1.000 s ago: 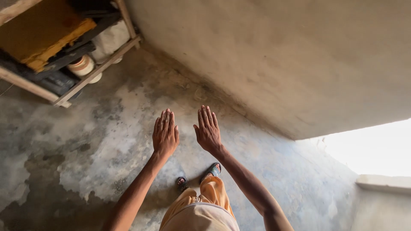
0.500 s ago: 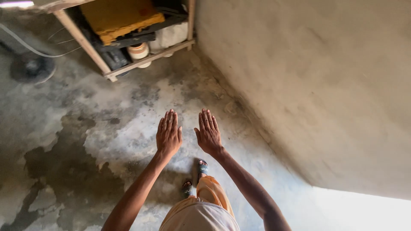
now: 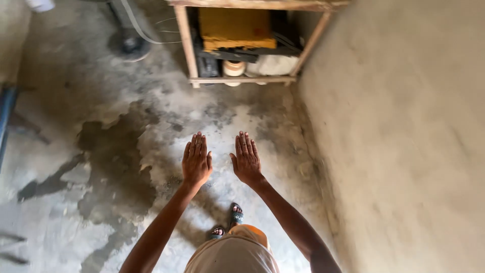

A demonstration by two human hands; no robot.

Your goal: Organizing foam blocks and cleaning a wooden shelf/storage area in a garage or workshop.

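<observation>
Over a stained grey concrete floor [image 3: 101, 151], seen from the head cam looking straight down, two bare hands are stretched out in front of the person. Left hand [image 3: 196, 161] is flat, palm down, fingers straight & close together, holding nothing. Right hand [image 3: 246, 160] is just beside it, a small gap between them, also flat w/ fingers straight & together, holding nothing. Neither hand touches anything; both hang in the air above the floor. Below the hands, two dark sandalled feet [image 3: 234, 216] show on the floor, w/ pale orange clothing [image 3: 233, 253] at the bottom edge. Ahead of the fingertips, well apart, a low wooden-framed shelf [image 3: 190, 45] stands against a plain beige plaster wall [image 3: 404, 126] that runs down the right side. On the shelf: a flat mustard-yellow block [image 3: 234, 28], a small round white & brown pot [image 3: 234, 67], a whitish sack [image 3: 274, 64]. Left of the shelf, a round dark fan base [image 3: 130, 44] w/ a pale cable sits on the floor. Dark wet-looking patches cross the floor at left.
</observation>
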